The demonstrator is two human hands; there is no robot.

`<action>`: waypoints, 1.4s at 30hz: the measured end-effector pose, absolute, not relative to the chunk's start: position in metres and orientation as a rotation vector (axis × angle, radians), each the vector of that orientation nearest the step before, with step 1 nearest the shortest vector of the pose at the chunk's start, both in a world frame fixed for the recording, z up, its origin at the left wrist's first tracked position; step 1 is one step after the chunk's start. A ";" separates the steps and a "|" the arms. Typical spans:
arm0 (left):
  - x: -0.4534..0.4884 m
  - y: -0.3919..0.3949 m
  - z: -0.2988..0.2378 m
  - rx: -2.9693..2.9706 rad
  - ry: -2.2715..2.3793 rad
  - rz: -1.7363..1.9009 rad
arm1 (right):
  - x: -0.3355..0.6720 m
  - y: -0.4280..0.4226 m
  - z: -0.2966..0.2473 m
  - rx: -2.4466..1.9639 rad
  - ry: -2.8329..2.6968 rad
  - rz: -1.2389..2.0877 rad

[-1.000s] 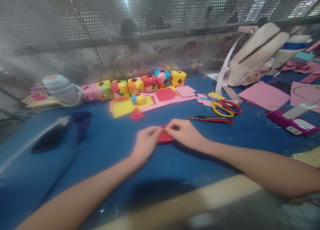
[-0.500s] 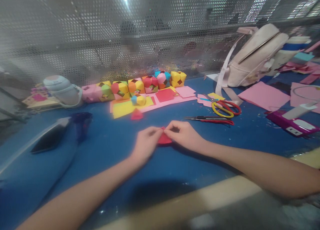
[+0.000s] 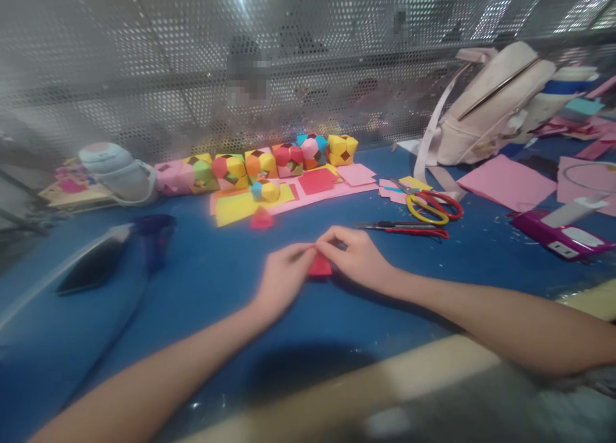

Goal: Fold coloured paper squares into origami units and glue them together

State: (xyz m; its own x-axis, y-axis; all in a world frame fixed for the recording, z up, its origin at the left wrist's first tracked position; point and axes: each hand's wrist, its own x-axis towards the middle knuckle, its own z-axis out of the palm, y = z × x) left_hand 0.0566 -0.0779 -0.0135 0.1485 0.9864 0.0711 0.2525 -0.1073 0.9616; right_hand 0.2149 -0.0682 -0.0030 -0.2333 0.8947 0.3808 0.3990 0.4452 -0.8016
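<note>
While both hands [image 3: 285, 277] pinch its top | red paper [image 3: 320, 268]: small, bright | lower edge straight | upper part covered

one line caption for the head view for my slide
Left hand and right hand pinch red paper over a blue table, with colourful folded-paper shapes lined up beyond.

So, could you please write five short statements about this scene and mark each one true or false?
1. The left hand and the right hand both hold the red paper between them. True.
2. The scissors lie nearer to the right hand than to the left hand. True.
3. Both handles of the scissors are blue. False: one is yellow, the other red.
4. The pale bag stands to the right of the row of folded shapes. True.
5. Beside the left end of that row are the scissors. False: a pale bottle is there.
</note>
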 end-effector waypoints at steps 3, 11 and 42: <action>0.056 -0.078 -0.014 1.488 1.199 1.019 | 0.216 -0.067 -0.004 -1.102 -1.799 0.674; 0.057 -0.079 -0.011 1.463 1.232 1.050 | 0.214 -0.071 -0.005 -1.063 -1.824 0.613; 0.062 -0.080 -0.012 1.189 1.083 1.046 | 0.220 -0.060 -0.009 -1.014 -1.815 0.419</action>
State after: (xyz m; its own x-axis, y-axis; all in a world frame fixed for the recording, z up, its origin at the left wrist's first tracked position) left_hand 0.0621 -0.0800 -0.0121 0.1741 0.9816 -0.0778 -0.0439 0.0866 0.9953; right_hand 0.2198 -0.0595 -0.0090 -0.1750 0.7915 0.5856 0.4546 0.5926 -0.6650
